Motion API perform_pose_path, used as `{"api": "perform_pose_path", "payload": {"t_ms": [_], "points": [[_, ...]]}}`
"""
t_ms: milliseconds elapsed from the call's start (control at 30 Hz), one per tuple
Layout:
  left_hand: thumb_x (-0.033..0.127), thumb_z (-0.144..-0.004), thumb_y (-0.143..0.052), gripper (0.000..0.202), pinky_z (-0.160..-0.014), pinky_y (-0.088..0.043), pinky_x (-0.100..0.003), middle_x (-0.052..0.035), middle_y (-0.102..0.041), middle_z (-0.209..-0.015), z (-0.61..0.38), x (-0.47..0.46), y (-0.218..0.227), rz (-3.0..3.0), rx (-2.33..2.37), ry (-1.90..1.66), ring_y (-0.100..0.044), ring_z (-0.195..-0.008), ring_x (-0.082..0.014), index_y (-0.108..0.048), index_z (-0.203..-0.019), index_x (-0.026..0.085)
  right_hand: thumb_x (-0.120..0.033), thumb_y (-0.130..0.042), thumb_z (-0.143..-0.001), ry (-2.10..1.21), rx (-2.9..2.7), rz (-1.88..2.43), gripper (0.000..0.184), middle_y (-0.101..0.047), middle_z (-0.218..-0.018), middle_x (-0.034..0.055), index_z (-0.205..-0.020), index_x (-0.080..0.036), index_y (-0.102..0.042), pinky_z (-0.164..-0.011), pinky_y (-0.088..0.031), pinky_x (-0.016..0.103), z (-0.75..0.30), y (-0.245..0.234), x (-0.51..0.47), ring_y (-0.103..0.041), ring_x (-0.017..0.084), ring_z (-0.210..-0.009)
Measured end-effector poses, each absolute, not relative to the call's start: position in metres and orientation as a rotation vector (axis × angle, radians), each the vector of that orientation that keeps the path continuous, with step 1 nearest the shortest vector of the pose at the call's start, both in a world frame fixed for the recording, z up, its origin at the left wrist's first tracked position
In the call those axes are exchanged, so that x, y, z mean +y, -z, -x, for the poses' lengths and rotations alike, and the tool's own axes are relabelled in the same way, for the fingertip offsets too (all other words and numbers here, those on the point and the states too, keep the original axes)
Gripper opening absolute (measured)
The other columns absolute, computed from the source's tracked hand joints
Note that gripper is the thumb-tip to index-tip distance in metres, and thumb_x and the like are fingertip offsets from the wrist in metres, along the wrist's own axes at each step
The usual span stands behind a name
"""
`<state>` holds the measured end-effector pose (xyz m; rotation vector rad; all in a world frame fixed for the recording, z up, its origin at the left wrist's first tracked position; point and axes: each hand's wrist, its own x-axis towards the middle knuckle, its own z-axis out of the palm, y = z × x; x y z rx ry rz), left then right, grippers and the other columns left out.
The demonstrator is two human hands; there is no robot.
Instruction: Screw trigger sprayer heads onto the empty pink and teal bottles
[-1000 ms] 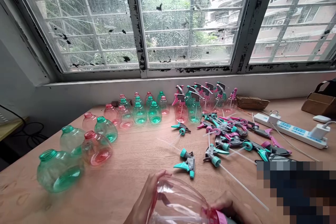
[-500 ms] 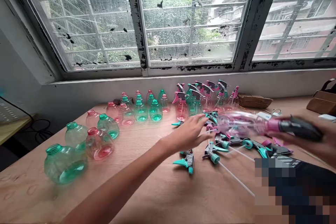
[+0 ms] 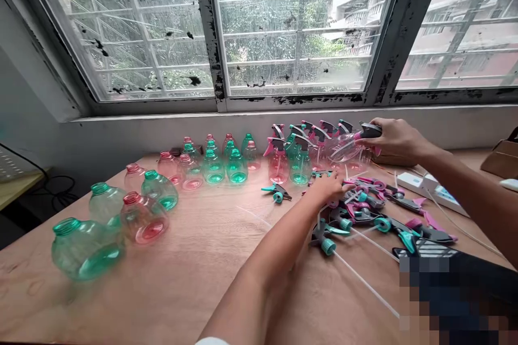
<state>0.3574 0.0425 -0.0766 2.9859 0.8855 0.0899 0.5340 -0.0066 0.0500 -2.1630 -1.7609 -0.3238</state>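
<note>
My right hand [image 3: 394, 137] grips a pink spray bottle [image 3: 343, 150] by its black-and-pink trigger head. The bottle is tilted, its base pointing left, over the right end of a cluster of assembled spray bottles [image 3: 279, 164]. My left hand [image 3: 326, 190] reaches over the near-left side of a heap of loose trigger sprayers [image 3: 364, 199], fingers stretched out and partly touching it. These sprayers are black with pink or teal parts and thin white tubes. One teal sprayer [image 3: 277, 193] lies apart, left of my left hand.
Open-necked green bottles [image 3: 89, 250] and pink bottles [image 3: 144, 221] stand in a spread along the left and back. A white power strip [image 3: 441, 194] with a cable lies right of the heap. A brown box [image 3: 502, 156] sits far right. A dark, partly pixelated object [image 3: 465, 259] covers the near right.
My right hand has carried the spray bottle up, back and left toward the assembled cluster. My left hand has moved right, onto the heap of sprayers.
</note>
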Motion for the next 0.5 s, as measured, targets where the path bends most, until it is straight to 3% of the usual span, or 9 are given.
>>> {"api": "perform_pose_path", "payload": {"t_ms": [300,500], "points": [[0.035,-0.099,-0.065,0.034,-0.098,-0.057,-0.051,-0.0113,-0.063,-0.137,-0.350,0.022,0.082,-2.960,0.819,0.014,-0.066,-0.117,-0.0280,-0.063,-0.128,0.017,-0.056,-0.070,-0.087,0.253,-1.935,2.212,0.054,-0.078,-0.110,0.0193,-0.124,-0.017,-0.068,-0.064,-0.042,0.034,-0.508,-0.031,0.031,-0.070,0.035,-0.095],[0.035,-0.099,-0.065,0.034,-0.098,-0.057,-0.050,-0.0115,-0.063,-0.137,-0.346,0.011,0.083,-2.989,0.799,0.011,-0.066,-0.117,-0.0282,-0.063,-0.128,0.017,-0.055,-0.075,-0.082,0.237,-2.037,2.200,0.050,-0.080,-0.108,0.0138,-0.119,-0.021,-0.072,-0.071,-0.051,0.036,-0.501,-0.020,0.051,-0.072,0.036,-0.100]]}}
